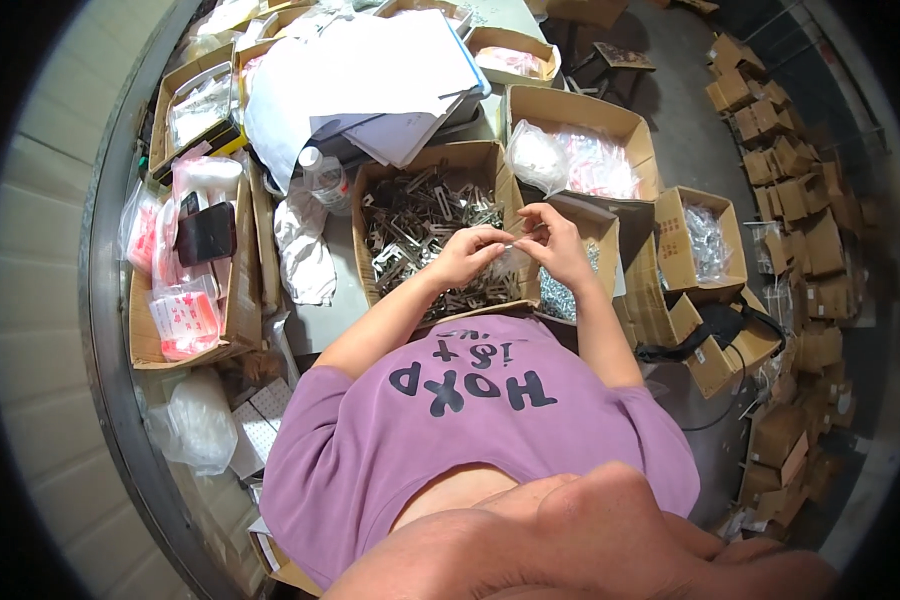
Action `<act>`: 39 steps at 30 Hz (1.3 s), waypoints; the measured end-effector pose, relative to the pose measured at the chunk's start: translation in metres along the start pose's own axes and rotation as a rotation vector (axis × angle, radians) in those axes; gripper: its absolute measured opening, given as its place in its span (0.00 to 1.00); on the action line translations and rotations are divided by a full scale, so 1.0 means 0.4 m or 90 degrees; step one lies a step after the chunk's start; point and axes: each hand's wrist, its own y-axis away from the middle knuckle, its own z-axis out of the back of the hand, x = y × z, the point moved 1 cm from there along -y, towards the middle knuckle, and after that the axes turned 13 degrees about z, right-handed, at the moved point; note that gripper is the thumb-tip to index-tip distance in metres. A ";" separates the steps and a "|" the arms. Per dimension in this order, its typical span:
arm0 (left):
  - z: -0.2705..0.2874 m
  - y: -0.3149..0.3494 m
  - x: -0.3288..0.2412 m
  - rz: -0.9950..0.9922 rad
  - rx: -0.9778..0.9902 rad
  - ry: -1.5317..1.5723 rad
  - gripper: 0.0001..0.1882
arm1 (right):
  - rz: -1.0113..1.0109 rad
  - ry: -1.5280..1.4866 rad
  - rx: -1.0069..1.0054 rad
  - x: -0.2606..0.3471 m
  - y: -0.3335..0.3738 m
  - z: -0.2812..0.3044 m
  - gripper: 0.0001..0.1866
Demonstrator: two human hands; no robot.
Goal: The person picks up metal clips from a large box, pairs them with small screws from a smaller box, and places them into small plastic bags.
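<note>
Both hands, left (467, 252) and right (553, 240), pinch a small thin silvery metal piece (511, 237) between them.

Bright, even light fills the middle, and the white papers (360, 70) near the top glare almost blank. The floor (690, 130) at upper right lies dimmer, with soft shadows beside the boxes (780, 150). Fisheye distortion bends the wall (40, 300) at left into a curve, and a black rim rings the view. The near purple shirt (470, 420) looks soft, slightly out of focus.
</note>
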 end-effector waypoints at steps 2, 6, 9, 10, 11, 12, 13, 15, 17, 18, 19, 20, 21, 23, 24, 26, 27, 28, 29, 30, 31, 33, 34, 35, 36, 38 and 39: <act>0.007 0.002 -0.014 -0.032 -0.003 -0.086 0.09 | 0.001 0.029 0.006 0.008 -0.001 0.000 0.20; 0.020 0.000 0.000 0.047 -0.111 0.017 0.07 | 0.058 0.089 -0.045 0.010 0.002 -0.004 0.15; 0.038 -0.008 0.007 0.039 -0.166 0.015 0.10 | 0.076 0.119 -0.031 0.015 0.000 0.001 0.15; 0.040 -0.008 0.008 0.035 -0.165 0.021 0.09 | 0.070 0.117 -0.030 0.022 0.000 -0.001 0.13; 0.035 -0.010 0.009 0.036 -0.166 0.022 0.09 | 0.070 0.116 -0.028 0.029 -0.002 -0.002 0.13; 0.026 -0.013 0.009 0.007 -0.174 0.050 0.08 | 0.076 0.116 -0.016 0.037 -0.005 -0.004 0.12; 0.022 -0.015 0.008 -0.022 -0.181 0.079 0.07 | 0.083 0.115 -0.005 0.042 -0.007 -0.007 0.11; 0.032 -0.013 0.008 -0.049 -0.205 -0.026 0.07 | 0.099 0.109 0.006 0.046 -0.012 -0.014 0.10; 0.044 -0.009 0.004 -0.104 -0.250 -0.237 0.07 | 0.114 0.104 0.017 0.045 -0.016 -0.022 0.09; 0.047 -0.007 0.000 -0.103 -0.250 -0.237 0.07 | 0.126 0.105 0.023 0.042 -0.017 -0.026 0.09; 0.050 -0.005 -0.004 -0.064 -0.262 -0.240 0.08 | 0.137 0.107 0.029 0.038 -0.018 -0.029 0.09; 0.052 -0.003 -0.009 -0.024 -0.277 -0.242 0.08 | 0.137 0.106 0.032 0.035 -0.022 -0.032 0.09; 0.052 -0.003 -0.010 -0.022 -0.279 -0.241 0.08 | 0.163 0.135 0.055 0.032 -0.025 -0.036 0.09; 0.047 -0.005 -0.014 -0.087 -0.272 -0.187 0.09 | 0.188 0.163 0.081 0.027 -0.032 -0.043 0.09; 0.045 -0.005 -0.014 -0.101 -0.261 -0.188 0.10 | 0.166 0.194 0.117 0.024 -0.035 -0.048 0.10; 0.049 -0.006 -0.010 -0.133 -0.270 -0.218 0.12 | 0.143 0.223 0.155 0.016 -0.038 -0.053 0.11; 0.050 -0.006 -0.011 -0.166 -0.277 -0.248 0.14 | 0.162 0.252 0.193 0.011 -0.039 -0.055 0.12; 0.051 -0.007 -0.011 -0.164 -0.279 -0.247 0.14 | 0.181 0.281 0.231 0.008 -0.040 -0.057 0.13; 0.049 -0.004 -0.021 -0.196 -0.320 -0.302 0.18 | 0.180 0.279 0.234 0.007 -0.043 -0.059 0.13; 0.046 -0.001 -0.031 -0.228 -0.361 -0.357 0.22 | 0.184 0.284 0.266 0.006 -0.046 -0.062 0.14; 0.044 0.000 -0.034 -0.260 -0.402 -0.413 0.27 | 0.189 0.289 0.298 0.005 -0.050 -0.066 0.15; 0.049 -0.004 -0.025 -0.266 -0.376 -0.403 0.25 | 0.233 0.283 0.331 0.003 -0.057 -0.081 0.15; 0.056 -0.004 -0.017 -0.175 -0.330 -0.433 0.23 | 0.229 0.198 0.293 -0.008 -0.061 -0.086 0.14; 0.065 -0.007 -0.008 -0.085 -0.284 -0.460 0.21 | 0.226 0.113 0.256 -0.005 -0.071 -0.091 0.14; 0.076 -0.015 0.003 -0.029 -0.295 -0.376 0.17 | 0.147 -0.004 0.173 -0.001 -0.080 -0.093 0.14; 0.094 -0.013 0.003 -0.023 -0.366 -0.226 0.18 | 0.046 0.114 0.108 -0.002 -0.082 -0.076 0.11; 0.099 -0.009 -0.012 -0.019 -0.412 -0.164 0.19 | 0.053 0.158 0.088 -0.021 -0.081 -0.073 0.10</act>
